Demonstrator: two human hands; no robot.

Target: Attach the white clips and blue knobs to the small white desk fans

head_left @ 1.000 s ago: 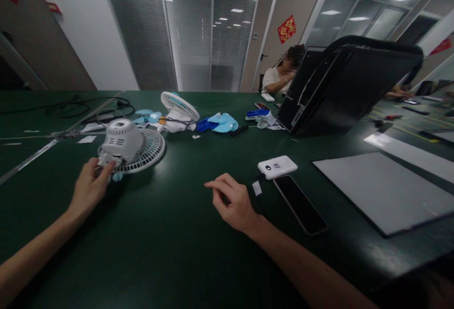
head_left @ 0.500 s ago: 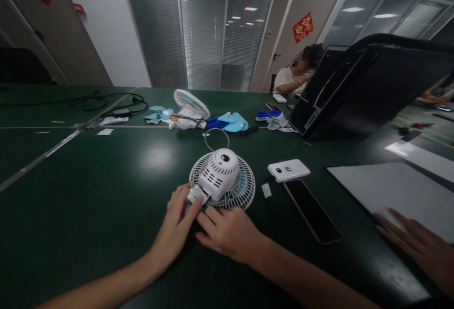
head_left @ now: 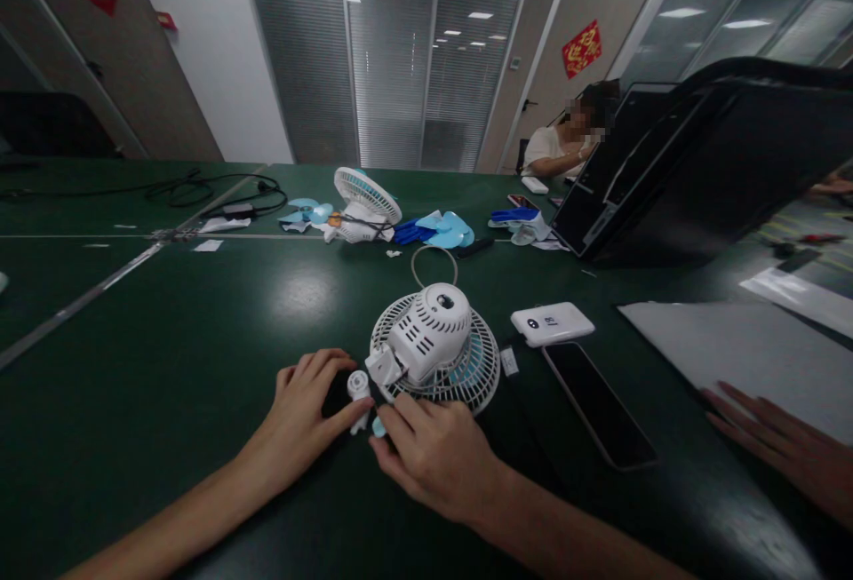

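Observation:
A white desk fan (head_left: 430,331) lies grille-down on the green table, its round motor housing upward. A white hinged bracket (head_left: 385,367) sticks out from its near-left side. Left of the bracket, my left hand (head_left: 310,407) is curved with fingers apart. Its thumb touches a small white plastic part (head_left: 358,386) with a round end. My right hand (head_left: 440,451) is closed in front of the grille, a small light-blue piece (head_left: 379,426) showing at its thumb and fingertips. The curled fingers hide the rest of that piece.
Right of the fan are a white phone-like device (head_left: 553,324), a dark phone (head_left: 600,404) and another person's hand (head_left: 779,447) on a white sheet (head_left: 733,340). Behind lie a second fan (head_left: 363,207), blue fan blades (head_left: 450,229) and gloves (head_left: 516,220). A large black panel (head_left: 699,171) stands right.
My left hand has come off the fan's bracket and moved left and slightly down. The small white part now shows by its thumb, the light-blue piece at my right fingertips.

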